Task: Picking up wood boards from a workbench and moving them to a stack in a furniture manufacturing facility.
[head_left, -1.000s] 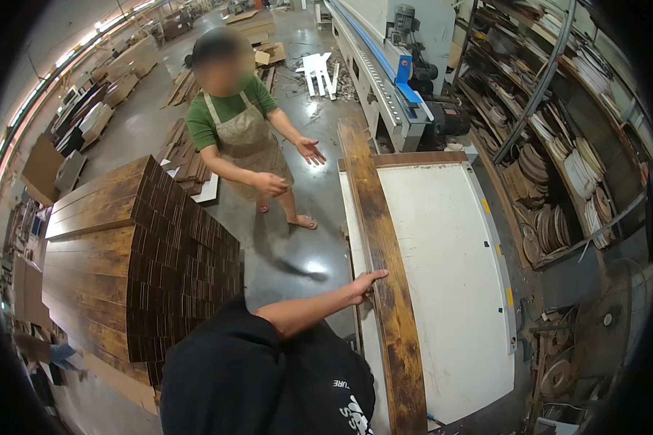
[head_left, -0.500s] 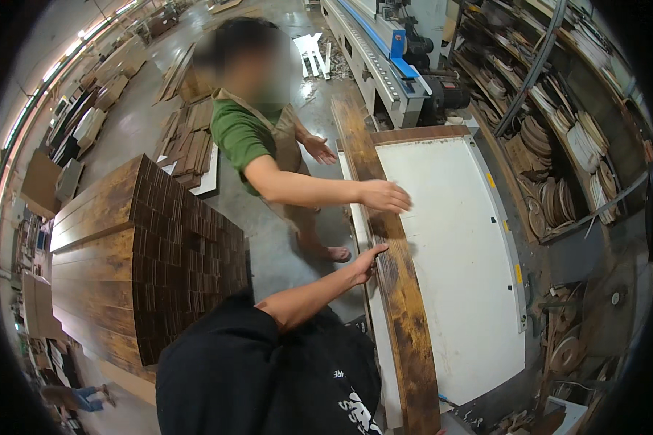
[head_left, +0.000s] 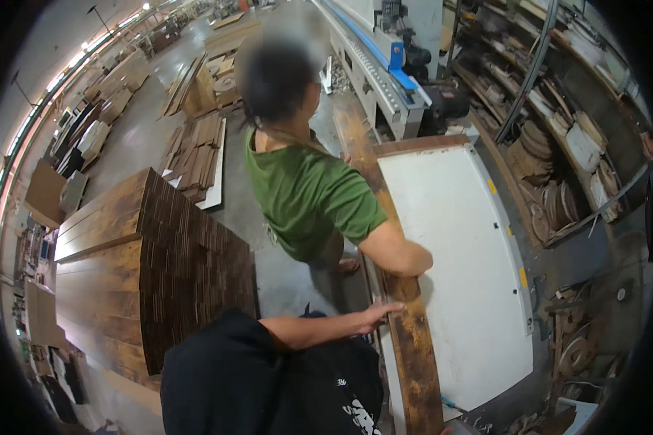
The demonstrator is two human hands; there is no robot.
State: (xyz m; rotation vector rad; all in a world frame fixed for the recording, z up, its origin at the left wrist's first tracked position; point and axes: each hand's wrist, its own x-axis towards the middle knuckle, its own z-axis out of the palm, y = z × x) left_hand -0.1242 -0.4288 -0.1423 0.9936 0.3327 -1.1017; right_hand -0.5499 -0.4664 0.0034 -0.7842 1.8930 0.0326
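Note:
A long brown wooden plank (head_left: 412, 330) with a dark mottled grain lies lengthwise along the left side of a white table (head_left: 457, 268). My left hand (head_left: 379, 316) grips its left edge, thumb on top and the other fingers partly hidden at the side. Only a sliver of my right hand (head_left: 447, 431) shows at the lower rim, beside the plank's near end; its fingers are mostly out of sight. A co-worker in a green shirt (head_left: 305, 196) leans beside the plank, one bent arm (head_left: 395, 250) across it.
A tall stack of brown planks (head_left: 98, 290) stands on my left. Ahead is a long machine (head_left: 381, 72) with a blue part. Shelves (head_left: 537, 138) with coiled strips line the right. More boards (head_left: 196, 152) lie on the floor beyond the stack.
The co-worker has turned away and leaned closer, the arm now bent over the plank. My left hand has shifted nearer to me along the plank's edge.

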